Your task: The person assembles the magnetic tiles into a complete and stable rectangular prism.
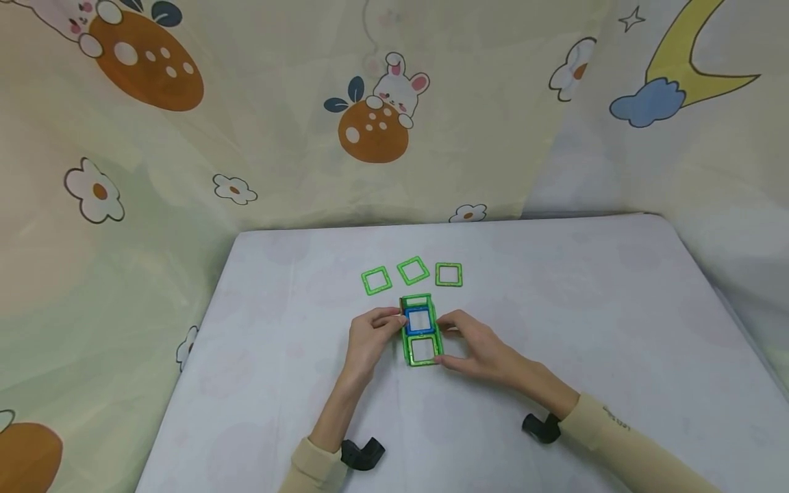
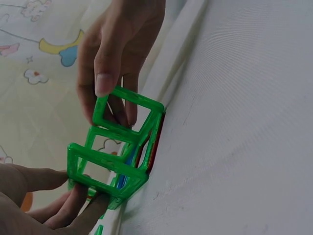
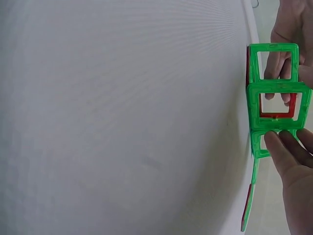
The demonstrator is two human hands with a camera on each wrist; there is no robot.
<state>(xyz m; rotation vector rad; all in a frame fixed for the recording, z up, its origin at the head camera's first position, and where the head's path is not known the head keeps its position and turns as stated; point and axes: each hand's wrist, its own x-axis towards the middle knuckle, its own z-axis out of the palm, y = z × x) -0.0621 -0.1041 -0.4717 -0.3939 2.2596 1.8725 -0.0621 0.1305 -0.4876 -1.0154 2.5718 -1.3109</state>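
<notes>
A small block of square magnetic tiles (image 1: 422, 335) stands on the white tabletop, mostly green frames with a blue tile (image 1: 433, 320) on top. Another tile in it, red (image 3: 277, 115), shows through a green frame in the right wrist view. My left hand (image 1: 372, 337) pinches the block's left side, thumb at the blue tile's edge. At the right side, my right hand (image 1: 482, 348) holds the block between thumb and fingers, the thumb at its near right corner. Both hands' fingertips are partly hidden behind frames in the wrist views.
Beyond the block lie three loose green square tiles, a left one (image 1: 366, 285), a middle one (image 1: 403, 274) and a right one (image 1: 448, 284). Black wrist mounts (image 1: 362, 454) sit at both cuffs. A printed cloth (image 1: 277, 137) hangs behind the tabletop (image 1: 555, 287).
</notes>
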